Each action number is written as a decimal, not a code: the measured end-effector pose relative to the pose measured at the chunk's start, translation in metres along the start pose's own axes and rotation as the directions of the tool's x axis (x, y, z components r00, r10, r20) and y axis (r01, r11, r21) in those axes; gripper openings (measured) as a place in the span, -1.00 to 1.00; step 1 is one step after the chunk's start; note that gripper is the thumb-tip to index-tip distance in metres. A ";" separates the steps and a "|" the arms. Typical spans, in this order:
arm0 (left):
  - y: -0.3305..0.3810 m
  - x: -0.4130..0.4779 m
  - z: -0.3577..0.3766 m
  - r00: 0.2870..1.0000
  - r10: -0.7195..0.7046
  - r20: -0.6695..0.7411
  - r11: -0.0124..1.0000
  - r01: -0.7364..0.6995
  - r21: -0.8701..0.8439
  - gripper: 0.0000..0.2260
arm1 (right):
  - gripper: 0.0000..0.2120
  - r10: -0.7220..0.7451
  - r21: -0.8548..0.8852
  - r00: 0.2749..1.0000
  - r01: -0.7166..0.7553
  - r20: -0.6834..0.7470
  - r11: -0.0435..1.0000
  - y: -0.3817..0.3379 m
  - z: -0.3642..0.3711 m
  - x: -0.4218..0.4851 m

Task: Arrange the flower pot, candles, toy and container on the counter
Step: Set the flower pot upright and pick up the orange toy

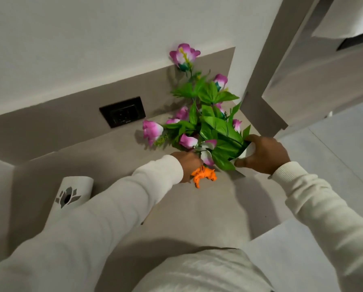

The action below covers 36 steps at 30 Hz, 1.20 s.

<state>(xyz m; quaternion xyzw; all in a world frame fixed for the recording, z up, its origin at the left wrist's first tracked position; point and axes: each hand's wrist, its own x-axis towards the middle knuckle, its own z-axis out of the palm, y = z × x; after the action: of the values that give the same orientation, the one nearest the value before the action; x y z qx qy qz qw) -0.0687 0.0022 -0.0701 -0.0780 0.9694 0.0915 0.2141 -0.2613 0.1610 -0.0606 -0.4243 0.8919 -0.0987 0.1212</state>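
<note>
Container: a white cylinder (74, 192) with a grey lotus cut-out stood on the counter (197, 207), well to the left of both hands and touched by neither.
Socket: a black wall plate (122, 111) sat on the grey backsplash, above and left of the left fingers.
Left hand: the left hand (188, 163), in a cream sleeve, reached under the blooms; its fingers were curled closed around the orange toy, and the fingertips were hidden by petals.
Toy: the orange toy (203, 175) stuck out just below the left fingers, touching them, close over the counter.
Flower pot: the flower pot (246, 151) showed only as a sliver of white rim between leaves and the right fingers; pink flowers and green leaves spread up and left from it.
Right hand: the right hand (262, 153) was wrapped around the pot's right side, fingers on top, thumb low in front.
</note>
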 end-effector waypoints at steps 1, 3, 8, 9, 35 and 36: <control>-0.001 0.001 0.000 1.000 -0.005 0.026 1.000 0.005 0.002 -0.64 | -0.32 -0.013 0.061 0.997 0.017 -0.078 0.998 0.003 0.004 -0.002; -0.001 0.001 0.003 1.000 0.007 0.019 1.000 -0.007 0.004 -0.66 | -0.35 0.021 0.205 0.971 0.029 -0.237 0.978 0.007 0.014 -0.006; -0.003 -0.001 -0.004 0.981 0.064 -0.183 0.992 -0.042 0.121 -0.58 | -0.28 0.271 0.611 0.899 -0.005 -0.344 0.792 -0.001 0.048 -0.017; -0.002 -0.001 -0.006 0.978 0.068 -0.199 0.986 -0.036 0.160 -0.59 | -0.28 0.287 0.646 0.891 0.010 -0.352 0.763 -0.003 0.055 -0.017; -0.043 0.046 -0.025 0.713 -0.686 0.147 0.017 0.218 -0.976 -0.78 | -0.13 0.317 0.702 0.896 -0.009 -0.310 0.712 -0.018 0.054 0.083; -0.048 0.050 -0.029 0.714 -0.686 0.142 0.020 0.213 -0.977 -0.80 | -0.16 0.312 0.690 0.896 -0.008 -0.317 0.724 -0.019 0.054 0.091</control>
<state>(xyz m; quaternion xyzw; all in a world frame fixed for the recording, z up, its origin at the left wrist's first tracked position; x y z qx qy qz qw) -0.1160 -0.0564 -0.0728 -0.5202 0.6259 0.5784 -0.0559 -0.2868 0.0736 -0.1183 -0.2404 0.8339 -0.4897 0.0835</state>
